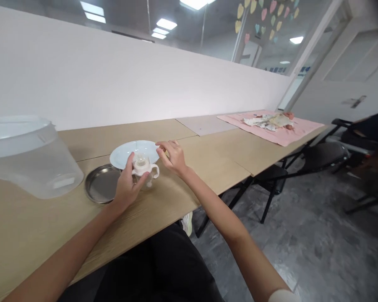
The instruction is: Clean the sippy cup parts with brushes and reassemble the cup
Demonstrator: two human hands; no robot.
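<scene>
A clear baby bottle (141, 166) with a white collar and two side handles is gripped in my left hand (128, 183). Its teat end points up, under what looks like a see-through cover. Just right of it, my right hand (173, 158) is raised with thumb and forefinger nearly together, apart from the bottle. Whatever sits between those fingertips, if anything, is too small to make out. Behind the bottle lies a pale oval dish (121, 155), partly covered by my hands. A round steel tray (101, 184) rests on the table beside my left hand.
A large translucent plastic tub (34, 167) stands on the wooden table (214, 157) at the left. Farther right, a pink cloth (280, 137) bears a doll (288, 119) and crumpled fabric. Black folding chairs (321, 158) stand along the right side. A white wall (113, 84) runs behind.
</scene>
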